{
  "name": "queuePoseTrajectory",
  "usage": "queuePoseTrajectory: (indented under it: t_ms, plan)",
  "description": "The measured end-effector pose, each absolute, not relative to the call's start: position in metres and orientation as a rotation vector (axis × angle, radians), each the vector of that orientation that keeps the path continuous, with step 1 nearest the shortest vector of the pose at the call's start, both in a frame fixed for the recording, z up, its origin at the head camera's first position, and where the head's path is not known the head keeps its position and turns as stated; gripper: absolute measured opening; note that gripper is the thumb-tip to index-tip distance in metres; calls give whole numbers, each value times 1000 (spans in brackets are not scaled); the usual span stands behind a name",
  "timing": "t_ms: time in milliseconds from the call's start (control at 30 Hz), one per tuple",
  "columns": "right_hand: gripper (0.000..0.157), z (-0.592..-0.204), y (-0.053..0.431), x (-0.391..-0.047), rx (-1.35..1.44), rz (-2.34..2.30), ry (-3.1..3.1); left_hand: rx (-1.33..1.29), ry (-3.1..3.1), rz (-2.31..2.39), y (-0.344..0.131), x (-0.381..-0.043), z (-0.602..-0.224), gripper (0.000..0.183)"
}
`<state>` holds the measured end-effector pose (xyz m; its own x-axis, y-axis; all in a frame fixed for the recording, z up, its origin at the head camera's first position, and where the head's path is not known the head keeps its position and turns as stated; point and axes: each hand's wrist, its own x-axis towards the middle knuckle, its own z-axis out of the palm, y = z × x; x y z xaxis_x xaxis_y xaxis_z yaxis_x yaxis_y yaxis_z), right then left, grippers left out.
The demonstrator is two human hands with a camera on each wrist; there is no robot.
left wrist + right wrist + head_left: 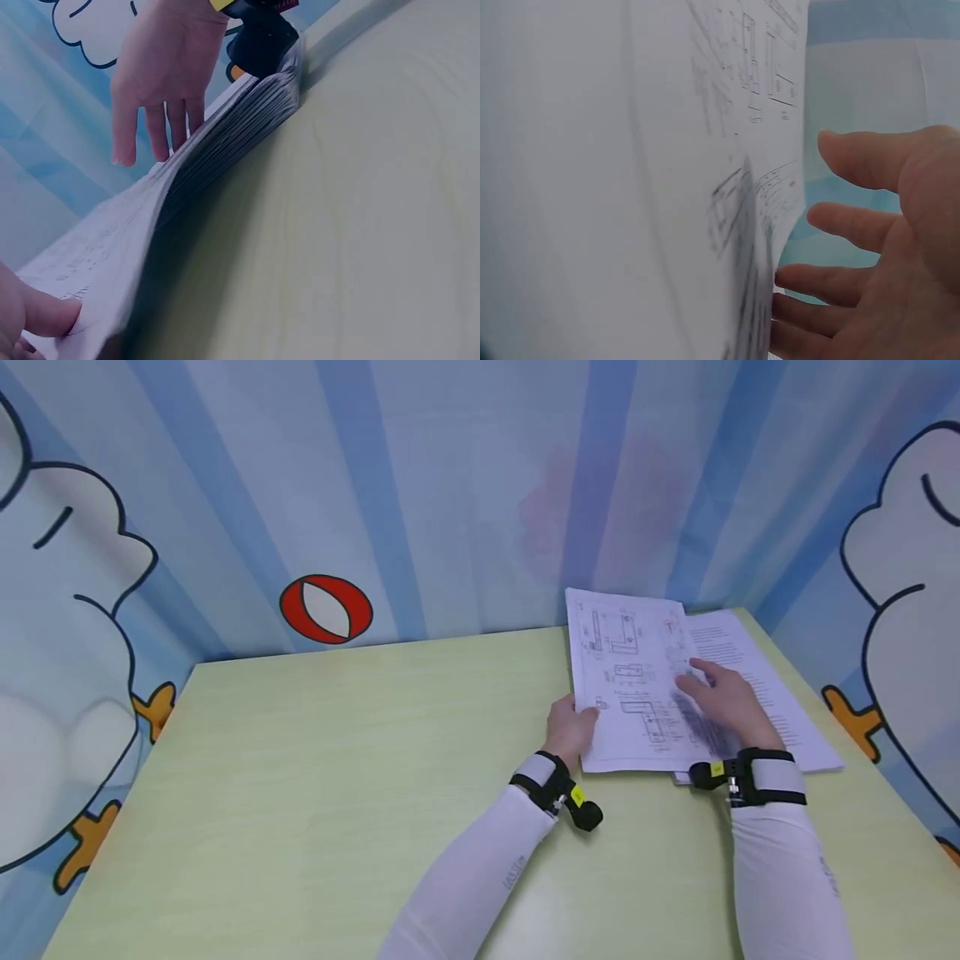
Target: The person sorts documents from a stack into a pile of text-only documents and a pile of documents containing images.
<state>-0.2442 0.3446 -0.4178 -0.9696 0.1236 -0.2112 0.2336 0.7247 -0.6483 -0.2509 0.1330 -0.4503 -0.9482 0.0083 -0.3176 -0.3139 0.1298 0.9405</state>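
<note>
Okay, so you're working toward the right end of the pale table [315,793], with the stack of printed sheets [795,727] lying near its back right corner. The drawing page [600,743] is tilting, its left side standing clear of the tabletop. Your left hand [570,731] is pinching that left edge, with the thumb [52,316] pressing on top. Your right hand [727,697] is hanging over the page's right part, fingers [829,283] straight and spread; the lower tips are sitting right at the paper, but I can't tell if they're touching. Looks to me like you're mid page-turn. Next move is probably calling for holding that left pinch while the right fingers are guiding the loose side flat, without creasing it.
</note>
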Motion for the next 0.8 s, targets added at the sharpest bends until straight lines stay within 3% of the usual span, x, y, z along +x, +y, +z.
queuePoseTrajectory:
  t_ms: [200,567,800]
  plan:
    - [82,-419,327,-251,326,-1263,2813,-217,2103,1990,103,-255,-453,24]
    - [60,-408,269,-253,423,-1922,2407,-159,2145,2018,25,-255,-443,28]
    - [56,-413,231,-252,437,-2076,2380,-185,2170,2030,-17,-251,-437,30]
